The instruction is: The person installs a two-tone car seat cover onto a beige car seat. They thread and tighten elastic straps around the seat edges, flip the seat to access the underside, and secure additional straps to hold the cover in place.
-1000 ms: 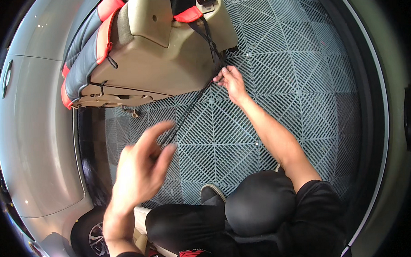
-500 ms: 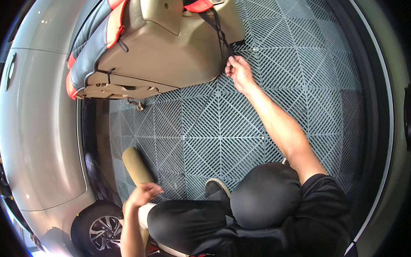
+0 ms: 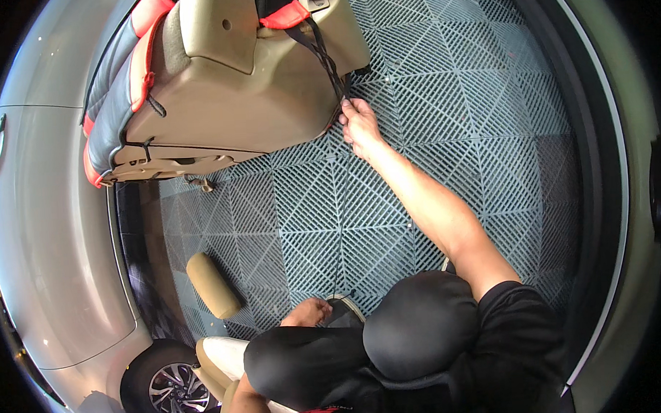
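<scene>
A beige car seat (image 3: 225,108) with a grey and red cover (image 3: 116,105) stands on the floor at the far left. Black twisted straps (image 3: 326,57) run down its right corner from a red flap (image 3: 286,16). My right hand (image 3: 360,127) is closed around the lower end of these straps, beside the seat's bottom corner. Down by my shoe (image 3: 345,305), my left hand (image 3: 307,313) has its fingers curled in; what they hold, if anything, does not show. A thin dark cord (image 3: 338,242) runs across the floor toward that shoe.
A beige padded roll (image 3: 212,285) lies on the grey lattice floor mat (image 3: 388,197), left of my left hand. A silver car's side (image 3: 62,238) and wheel (image 3: 175,390) border the left. Beneath the seat edge lies a small metal piece (image 3: 201,184).
My left hand has moved right, from beside the padded roll to near my shoe, its fingers now curled. My right hand still grips the straps. The whole view has shifted slightly.
</scene>
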A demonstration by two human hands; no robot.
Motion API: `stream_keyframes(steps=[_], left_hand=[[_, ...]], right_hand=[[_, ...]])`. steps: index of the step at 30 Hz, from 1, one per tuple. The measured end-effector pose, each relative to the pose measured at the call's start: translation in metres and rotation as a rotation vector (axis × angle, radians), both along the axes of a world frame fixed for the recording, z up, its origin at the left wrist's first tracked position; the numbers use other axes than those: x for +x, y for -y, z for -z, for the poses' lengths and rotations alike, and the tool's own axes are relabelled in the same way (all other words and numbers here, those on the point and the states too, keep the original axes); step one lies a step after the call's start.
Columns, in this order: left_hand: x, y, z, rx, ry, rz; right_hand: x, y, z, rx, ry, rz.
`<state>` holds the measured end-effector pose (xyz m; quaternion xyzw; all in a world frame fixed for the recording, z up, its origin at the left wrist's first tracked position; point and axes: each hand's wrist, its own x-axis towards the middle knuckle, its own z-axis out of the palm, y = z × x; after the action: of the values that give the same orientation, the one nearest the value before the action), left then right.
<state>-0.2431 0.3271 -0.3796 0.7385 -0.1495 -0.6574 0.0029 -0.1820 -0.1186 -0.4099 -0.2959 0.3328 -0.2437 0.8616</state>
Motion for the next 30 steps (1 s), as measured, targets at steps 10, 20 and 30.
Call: stream_keyframes(steps=[10,20,30], left_hand=[[0.119,0.247,-0.091,-0.763,0.544,0.193],[0.134,0.389,-0.063,-1.131,0.326,-0.414],[0.114,0.373,-0.063,-1.195,0.533,-0.514]], right_hand=[[-0.004,0.003,0.036,-0.285,-0.071,0.111],[-0.008,0.005,0.041,-0.419,-0.005,0.012],[-0.008,0.000,0.053,-0.379,0.101,0.063]])
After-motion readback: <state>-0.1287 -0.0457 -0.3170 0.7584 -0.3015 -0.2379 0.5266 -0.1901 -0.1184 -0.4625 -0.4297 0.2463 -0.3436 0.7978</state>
